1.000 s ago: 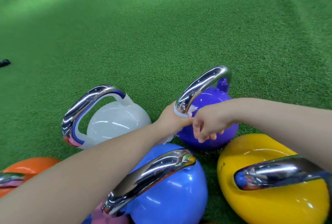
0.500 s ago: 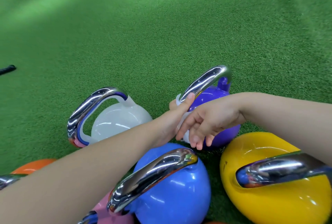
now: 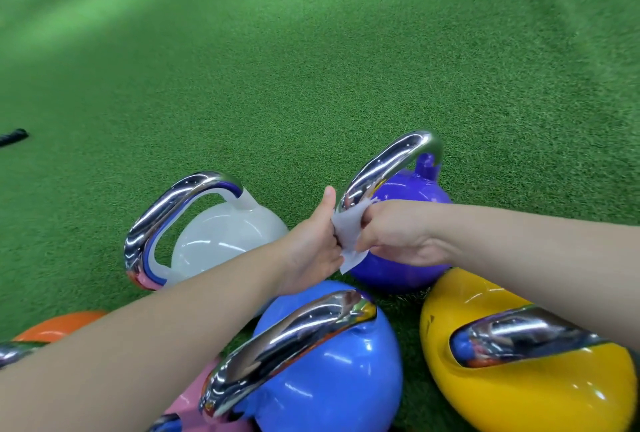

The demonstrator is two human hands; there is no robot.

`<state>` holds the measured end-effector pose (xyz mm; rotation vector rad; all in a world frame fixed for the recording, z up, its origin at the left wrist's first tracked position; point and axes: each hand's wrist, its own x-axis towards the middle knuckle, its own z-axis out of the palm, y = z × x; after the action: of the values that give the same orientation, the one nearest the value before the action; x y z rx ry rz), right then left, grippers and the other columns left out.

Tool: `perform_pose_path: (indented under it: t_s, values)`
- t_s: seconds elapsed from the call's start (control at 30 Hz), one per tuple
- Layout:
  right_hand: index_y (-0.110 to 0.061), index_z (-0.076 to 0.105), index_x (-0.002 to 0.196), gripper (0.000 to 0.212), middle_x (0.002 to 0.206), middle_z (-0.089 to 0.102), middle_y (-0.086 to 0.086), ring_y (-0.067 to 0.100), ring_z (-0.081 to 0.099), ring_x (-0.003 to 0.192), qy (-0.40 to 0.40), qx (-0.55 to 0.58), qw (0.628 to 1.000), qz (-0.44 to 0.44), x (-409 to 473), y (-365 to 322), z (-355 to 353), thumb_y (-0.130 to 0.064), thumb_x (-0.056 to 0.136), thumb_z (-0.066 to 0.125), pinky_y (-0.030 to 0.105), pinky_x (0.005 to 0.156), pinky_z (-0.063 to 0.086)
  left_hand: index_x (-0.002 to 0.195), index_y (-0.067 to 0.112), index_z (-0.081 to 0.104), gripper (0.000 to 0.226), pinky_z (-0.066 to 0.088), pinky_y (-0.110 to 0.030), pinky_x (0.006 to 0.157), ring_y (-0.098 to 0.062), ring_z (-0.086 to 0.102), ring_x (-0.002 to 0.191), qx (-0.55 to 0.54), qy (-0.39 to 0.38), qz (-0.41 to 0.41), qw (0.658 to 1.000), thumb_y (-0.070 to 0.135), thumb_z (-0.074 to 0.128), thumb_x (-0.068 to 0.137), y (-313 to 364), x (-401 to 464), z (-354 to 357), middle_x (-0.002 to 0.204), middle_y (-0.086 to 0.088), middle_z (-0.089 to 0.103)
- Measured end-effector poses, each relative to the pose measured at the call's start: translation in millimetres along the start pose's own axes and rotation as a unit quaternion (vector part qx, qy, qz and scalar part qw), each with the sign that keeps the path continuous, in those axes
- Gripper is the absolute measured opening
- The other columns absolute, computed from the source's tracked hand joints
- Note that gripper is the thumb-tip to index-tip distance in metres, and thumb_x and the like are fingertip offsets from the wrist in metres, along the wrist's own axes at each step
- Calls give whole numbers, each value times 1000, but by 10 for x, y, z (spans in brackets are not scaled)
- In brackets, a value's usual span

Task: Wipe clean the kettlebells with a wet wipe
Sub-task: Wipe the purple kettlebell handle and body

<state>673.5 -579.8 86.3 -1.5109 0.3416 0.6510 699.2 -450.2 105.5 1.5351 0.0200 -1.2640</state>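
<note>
Several kettlebells with chrome handles stand on green turf. A white wet wipe (image 3: 348, 236) is stretched between my two hands just in front of the purple kettlebell (image 3: 412, 201), below the near end of its handle (image 3: 388, 163). My left hand (image 3: 313, 246) pinches the wipe's left edge, thumb up. My right hand (image 3: 398, 232) grips its right side. The white kettlebell (image 3: 225, 234) stands to the left, the blue kettlebell (image 3: 329, 376) under my left forearm, the yellow kettlebell (image 3: 512, 393) under my right forearm.
An orange kettlebell (image 3: 57, 326) and a pink kettlebell (image 3: 194, 411) peek out at the bottom left. A black object (image 3: 14, 136) lies on the turf (image 3: 311, 50) at the far left edge. The turf stretches open beyond the kettlebells.
The wipe has come off the purple kettlebell's handle. My hands, closed around the handle a second ago, now hold the wipe spread between them.
</note>
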Motion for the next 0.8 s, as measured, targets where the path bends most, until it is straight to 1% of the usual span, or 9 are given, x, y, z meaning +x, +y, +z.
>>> perform_pose_path:
  t_s: [0.1,0.17,0.2,0.3,0.4,0.47,0.57,0.7,0.8]
  values:
    - [-9,53,114,46,119,54,0,15,44,120,20,6,1000,-10,37,16,88,18,79,44,19,86,40,143,17,34,86,22,-25,110,-8,40,129,-48,9,-22,999,72,2,84,5,87,-15,140,4,46]
    - [-18,50,121,54,127,49,-4,13,38,127,30,-24,999,-13,56,24,124,15,80,45,21,98,37,140,20,39,84,33,-22,96,-6,53,101,-73,25,-18,997,73,5,85,13,128,-4,109,8,64]
    - [-17,48,129,56,136,45,-2,15,34,132,45,-70,996,-12,76,32,135,11,80,47,28,107,32,140,21,39,82,35,-20,89,-8,53,93,-82,30,-16,996,73,8,85,20,139,4,104,5,64]
    - [-10,46,133,56,139,45,8,26,41,126,86,-207,975,10,63,-13,88,-2,79,59,40,107,35,127,11,53,84,40,-17,86,-10,56,93,-74,29,-3,997,71,8,87,78,96,8,111,-3,62]
    - [-15,60,106,28,107,58,5,21,53,99,47,-236,970,20,-8,-132,-64,-4,81,60,29,86,44,109,5,60,85,45,-17,83,-9,61,90,-20,24,14,999,66,4,89,173,0,15,112,-6,64]
    - [-16,60,89,20,95,58,1,18,53,91,31,-241,970,-8,-46,-177,-156,1,79,58,28,82,43,116,3,57,85,46,-17,82,-8,61,92,15,23,26,999,63,3,90,227,-45,-5,116,-6,62]
    - [-15,61,101,39,114,62,2,18,57,109,0,-152,988,-30,-132,-185,-232,16,80,49,30,98,44,129,4,51,81,46,-12,83,-3,60,98,42,36,46,997,61,7,92,256,-95,-20,126,-4,60]
    - [-19,60,94,49,118,63,2,9,56,105,-32,-40,998,-28,-234,-149,-248,23,83,37,16,82,42,132,3,47,74,43,-13,92,-7,56,114,64,58,68,994,57,13,94,244,-69,-34,131,-6,56]
    - [-8,59,112,52,122,61,10,15,54,110,-19,-35,999,-35,-193,-117,-179,25,80,35,15,77,40,133,14,47,64,40,-16,91,-5,54,110,34,68,68,995,54,13,96,188,5,-29,132,-1,55]
